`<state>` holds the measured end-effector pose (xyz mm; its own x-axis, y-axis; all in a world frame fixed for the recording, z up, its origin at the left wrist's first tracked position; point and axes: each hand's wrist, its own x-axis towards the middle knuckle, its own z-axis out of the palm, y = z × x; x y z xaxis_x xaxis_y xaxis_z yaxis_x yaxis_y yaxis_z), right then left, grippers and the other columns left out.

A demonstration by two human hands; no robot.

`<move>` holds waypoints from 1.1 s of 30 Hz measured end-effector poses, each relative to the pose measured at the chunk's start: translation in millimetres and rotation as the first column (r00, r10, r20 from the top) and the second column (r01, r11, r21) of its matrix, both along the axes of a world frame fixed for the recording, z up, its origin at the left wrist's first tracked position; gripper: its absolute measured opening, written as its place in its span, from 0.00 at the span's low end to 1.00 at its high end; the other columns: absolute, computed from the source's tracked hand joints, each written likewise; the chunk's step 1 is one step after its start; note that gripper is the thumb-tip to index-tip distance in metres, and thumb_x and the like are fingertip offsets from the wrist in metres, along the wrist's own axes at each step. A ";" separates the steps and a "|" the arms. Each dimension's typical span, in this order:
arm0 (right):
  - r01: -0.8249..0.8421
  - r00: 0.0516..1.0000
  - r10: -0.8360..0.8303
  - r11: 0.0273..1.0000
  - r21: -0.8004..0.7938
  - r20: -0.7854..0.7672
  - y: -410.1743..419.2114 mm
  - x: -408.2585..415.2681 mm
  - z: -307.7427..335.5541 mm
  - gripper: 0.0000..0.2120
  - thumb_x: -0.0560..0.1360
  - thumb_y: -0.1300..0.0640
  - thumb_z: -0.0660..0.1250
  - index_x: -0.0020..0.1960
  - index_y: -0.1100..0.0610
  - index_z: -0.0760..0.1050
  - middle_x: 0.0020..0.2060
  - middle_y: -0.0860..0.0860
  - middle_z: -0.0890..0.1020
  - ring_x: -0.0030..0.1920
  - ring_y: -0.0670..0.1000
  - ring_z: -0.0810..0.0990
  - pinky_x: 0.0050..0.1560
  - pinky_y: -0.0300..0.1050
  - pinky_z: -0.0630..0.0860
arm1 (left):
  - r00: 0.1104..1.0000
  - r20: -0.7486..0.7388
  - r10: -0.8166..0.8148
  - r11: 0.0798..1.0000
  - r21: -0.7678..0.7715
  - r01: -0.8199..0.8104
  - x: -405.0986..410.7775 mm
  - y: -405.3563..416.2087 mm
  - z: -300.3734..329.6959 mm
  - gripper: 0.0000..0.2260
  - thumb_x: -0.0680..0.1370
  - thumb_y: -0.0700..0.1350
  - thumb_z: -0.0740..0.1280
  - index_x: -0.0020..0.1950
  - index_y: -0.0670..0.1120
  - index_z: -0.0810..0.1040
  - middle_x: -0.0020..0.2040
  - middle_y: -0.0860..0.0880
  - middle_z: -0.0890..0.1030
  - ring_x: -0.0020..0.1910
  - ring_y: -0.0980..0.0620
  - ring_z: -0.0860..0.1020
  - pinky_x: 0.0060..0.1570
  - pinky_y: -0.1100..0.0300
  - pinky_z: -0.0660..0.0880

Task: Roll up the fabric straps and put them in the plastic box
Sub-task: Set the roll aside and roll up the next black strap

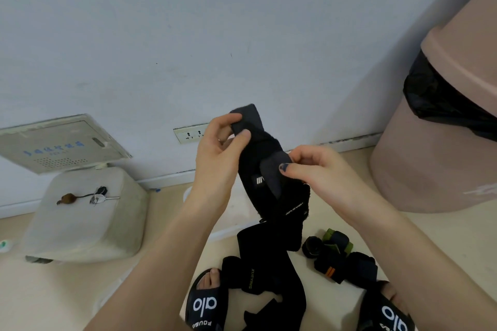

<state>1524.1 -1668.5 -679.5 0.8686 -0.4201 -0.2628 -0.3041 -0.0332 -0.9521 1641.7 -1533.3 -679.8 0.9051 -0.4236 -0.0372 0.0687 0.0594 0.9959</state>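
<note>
She's just starting a roll: her left hand [220, 140] pinches the top end of a black strap [271, 183], fingers clamped on it, while her right hand [312, 166] pinches its grey flap. The strap is held up in the air, its tail hanging toward more straps [336, 258] below. Next, I'd say, she needs to wind it tight. I can't see the box.

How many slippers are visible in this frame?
2: the left slipper at bottom centre, partly under the loose black straps; the right slipper at bottom right, cut off by the frame edge.
</note>
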 end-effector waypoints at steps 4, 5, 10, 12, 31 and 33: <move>-0.041 0.997 0.040 0.999 -0.009 -0.070 0.7 -2.6 2.9 0.14 0.71 0.53 0.72 0.41 0.64 0.75 0.35 0.55 0.75 0.38 0.50 0.73 0.45 0.49 0.67 | 0.995 0.040 0.087 0.995 0.037 -0.088 5.3 0.9 -3.4 0.08 0.81 0.39 0.69 0.57 0.49 0.82 0.43 0.52 0.81 0.44 0.56 0.80 0.48 0.61 0.77; -0.043 0.995 0.042 0.999 -0.008 -0.086 1.0 -2.9 3.6 0.14 0.69 0.52 0.72 0.41 0.64 0.75 0.35 0.54 0.74 0.38 0.50 0.72 0.46 0.49 0.66 | 0.994 0.055 0.097 0.994 0.040 -0.099 5.6 0.4 -3.4 0.08 0.81 0.39 0.69 0.57 0.50 0.82 0.42 0.53 0.80 0.43 0.56 0.79 0.47 0.62 0.76; -0.050 0.991 0.048 0.999 -0.016 -0.125 1.4 -3.2 3.2 0.20 0.65 0.51 0.70 0.46 0.68 0.75 0.36 0.53 0.74 0.38 0.50 0.71 0.46 0.49 0.65 | 0.987 0.060 0.150 0.988 0.029 -0.152 8.8 0.7 -3.5 0.09 0.79 0.38 0.70 0.54 0.51 0.83 0.49 0.48 0.83 0.47 0.52 0.81 0.56 0.54 0.79; -0.068 0.988 0.065 0.998 -0.016 -0.138 1.1 -3.5 1.8 0.16 0.68 0.53 0.71 0.46 0.66 0.76 0.36 0.53 0.74 0.39 0.50 0.72 0.47 0.49 0.66 | 0.982 0.059 0.179 0.983 0.020 -0.180 9.9 0.8 -2.2 0.07 0.79 0.39 0.71 0.54 0.49 0.83 0.44 0.48 0.80 0.45 0.53 0.80 0.55 0.53 0.79; -0.137 0.978 0.131 0.990 -0.027 -0.160 -20.1 -14.1 2.4 0.08 0.74 0.59 0.72 0.49 0.64 0.80 0.43 0.57 0.83 0.49 0.56 0.81 0.64 0.55 0.77 | 0.987 -0.135 0.088 0.986 -0.129 -0.105 11.0 3.0 0.7 0.08 0.80 0.36 0.70 0.59 0.42 0.81 0.46 0.47 0.83 0.48 0.50 0.82 0.54 0.58 0.80; -0.074 0.990 0.068 0.996 -0.044 -0.120 -30.4 -18.1 6.8 0.06 0.78 0.63 0.69 0.52 0.66 0.80 0.46 0.59 0.85 0.52 0.57 0.84 0.65 0.55 0.77 | 0.986 -0.161 0.038 0.985 -0.162 -0.064 8.4 3.1 2.5 0.08 0.81 0.36 0.68 0.60 0.41 0.80 0.46 0.47 0.83 0.48 0.51 0.82 0.54 0.60 0.80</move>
